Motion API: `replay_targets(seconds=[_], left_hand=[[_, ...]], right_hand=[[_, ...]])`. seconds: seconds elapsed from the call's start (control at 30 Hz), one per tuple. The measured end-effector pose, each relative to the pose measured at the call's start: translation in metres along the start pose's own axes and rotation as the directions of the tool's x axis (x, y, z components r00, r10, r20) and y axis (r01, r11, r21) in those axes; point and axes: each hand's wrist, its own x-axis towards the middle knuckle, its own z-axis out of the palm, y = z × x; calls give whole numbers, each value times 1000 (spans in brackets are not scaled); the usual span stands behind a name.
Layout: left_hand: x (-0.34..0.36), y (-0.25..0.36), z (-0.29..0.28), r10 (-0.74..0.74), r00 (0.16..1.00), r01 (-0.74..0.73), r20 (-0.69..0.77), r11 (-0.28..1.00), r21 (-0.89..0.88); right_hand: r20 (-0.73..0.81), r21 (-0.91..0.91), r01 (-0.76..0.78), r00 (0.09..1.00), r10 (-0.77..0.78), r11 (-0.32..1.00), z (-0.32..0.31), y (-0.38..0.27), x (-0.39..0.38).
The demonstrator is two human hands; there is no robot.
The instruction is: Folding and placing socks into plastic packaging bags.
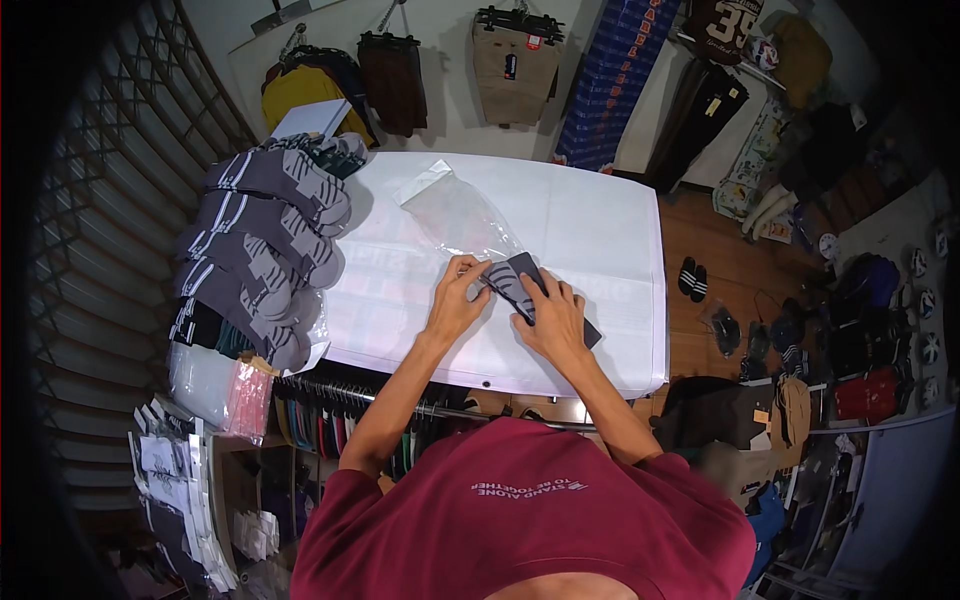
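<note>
On the white-covered table (590, 220) lies a clear plastic bag (455, 210), its far end pointing up and to the left. A folded dark grey sock (508, 284) with lighter grey stripes sits at the bag's near end; how far it reaches inside I cannot make out. My left hand (458, 305) is closed in a pinch at the bag's near edge, against the left side of the sock. Over the sock's right part rests my right hand (555, 315), gripping it with thumb and fingers. The sock's lower end shows beyond the right hand.
Several grey striped socks (255, 235) are stacked along the table's left edge. Below them are clear plastic packs (215, 385). Clothes hang on a rail (400, 400) under the near edge and on the far wall. Black slides (693, 280) lie on the wooden floor at right.
</note>
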Motion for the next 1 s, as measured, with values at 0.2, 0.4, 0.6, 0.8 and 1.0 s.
replay_targets(seconds=[0.2,0.4,0.6,0.8,1.0], left_hand=[[-2,0,2,-37,999,36,-17,997,-62],[-3,-3,4,-105,992,100,-68,993,-64],[-5,-8,4,-102,992,97,-77,993,-72],[-4,-8,3,-91,994,86,-54,992,-97],[-5,-6,2,-90,994,83,-64,991,-101]], right_hand=[[150,-37,51,988,-45,998,-14,-11,23],[247,6,148,958,-145,989,-8,-1,40],[269,126,191,938,-218,974,-6,10,44],[220,249,317,902,-372,915,-3,25,46],[186,322,348,888,-419,880,-5,22,56]])
